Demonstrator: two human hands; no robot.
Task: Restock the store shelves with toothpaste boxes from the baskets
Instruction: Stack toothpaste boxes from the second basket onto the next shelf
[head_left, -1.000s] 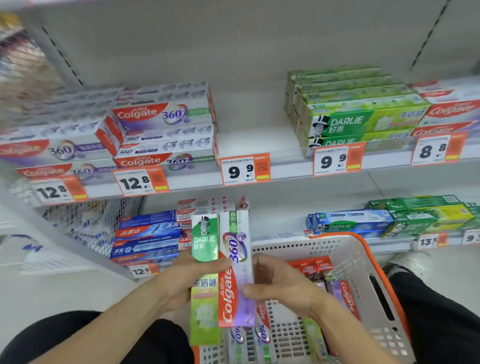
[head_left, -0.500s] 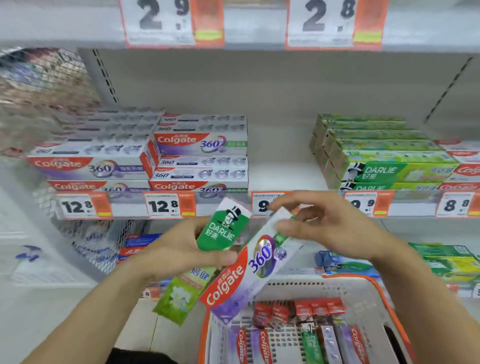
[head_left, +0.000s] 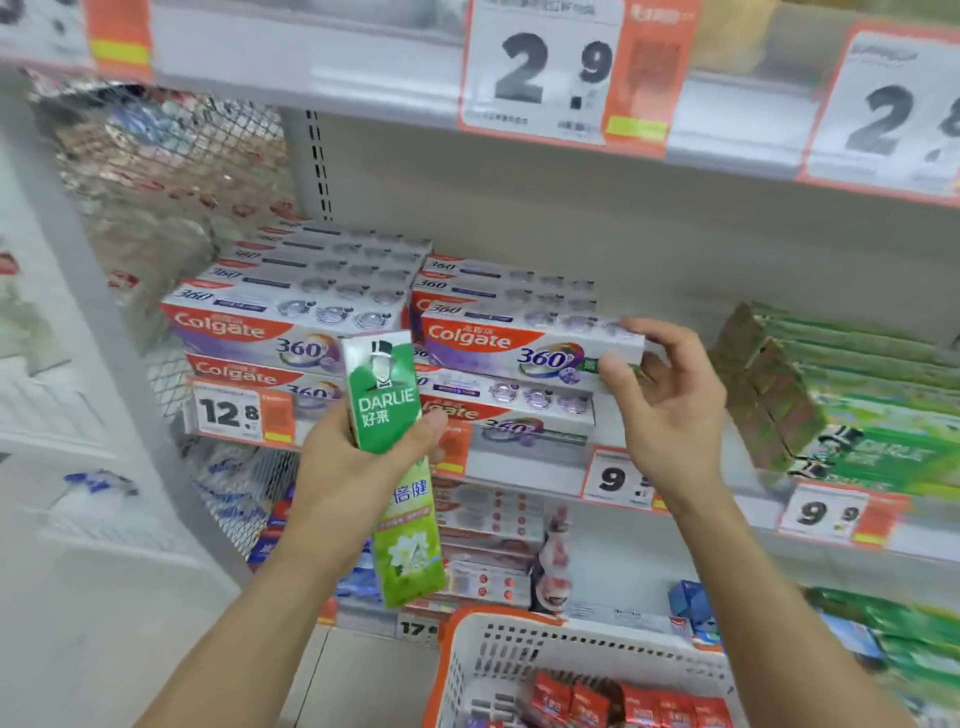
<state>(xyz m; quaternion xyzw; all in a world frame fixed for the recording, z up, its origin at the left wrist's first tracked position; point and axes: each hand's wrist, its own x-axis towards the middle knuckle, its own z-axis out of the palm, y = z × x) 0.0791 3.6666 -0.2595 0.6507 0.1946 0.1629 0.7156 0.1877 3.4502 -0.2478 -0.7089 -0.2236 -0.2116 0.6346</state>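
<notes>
Head view shows our shelf (head_left: 519, 483) of stacked Colgate boxes, then the basket (head_left: 467, 654) below; our right hand (head_left: 670, 410) pinches a Colgate box (head_left: 519, 345) flat, label out, onto its matching stack, while our left hand (head_left: 358, 467) grips the Darlie box (head_left: 389, 415) upright (kept aside, we judge).

The basket (head_left: 457, 670) is cut off below; the far-right green boxes (head_left: 883, 457) are blurred.
</notes>
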